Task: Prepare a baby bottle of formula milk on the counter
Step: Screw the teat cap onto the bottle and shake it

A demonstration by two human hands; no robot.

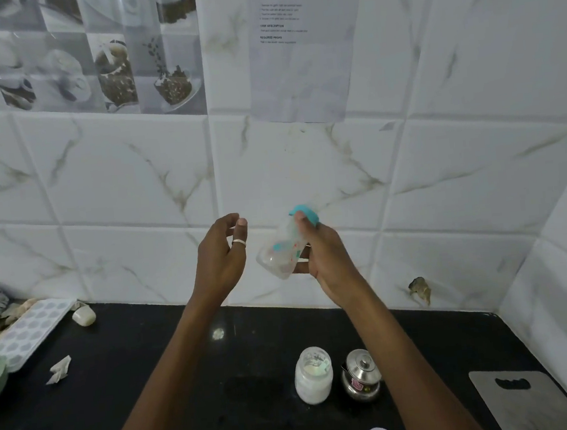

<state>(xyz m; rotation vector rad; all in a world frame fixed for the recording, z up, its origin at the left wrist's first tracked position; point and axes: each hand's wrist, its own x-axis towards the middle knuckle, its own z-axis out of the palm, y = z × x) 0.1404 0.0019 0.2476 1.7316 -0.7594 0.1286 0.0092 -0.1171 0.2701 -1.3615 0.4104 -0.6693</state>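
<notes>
Above the black counter (153, 383), well clear of its surface, grips the baby bottle (280, 251) in the right hand (327, 255), fingers wrapped round the body and thumb up against the teal cap (306, 212). Holds it tilted, cap up and away, base pointing down toward the left hand (220, 259). Hangs that left hand just beside the bottle without touching it, fingers loosely curled round nothing, a ring (238, 242) on one of them. Cannot tell the contents through the blurred, cloudy side of the bottle.

Looks like a shake to mix, judging from the cap on the bottle and the lids on the jar of white powder (313, 378) and the small steel pot (361, 375), side by side on the counter below the right forearm.

To do it well:
- Test the cap first with the free hand, twisting it snug to rule out leaks.
- Brace the thumb against the cap's rim rather than on its top.
- Shake from the wrist in short strokes, or swirl, to limit froth.
- Work over the counter, clear of the tiled wall (305, 164) just behind.
- Lift to the light afterwards and look for clumps at the base.
- Set down upright, apart from jar and pot, to avoid knocking either.
</notes>
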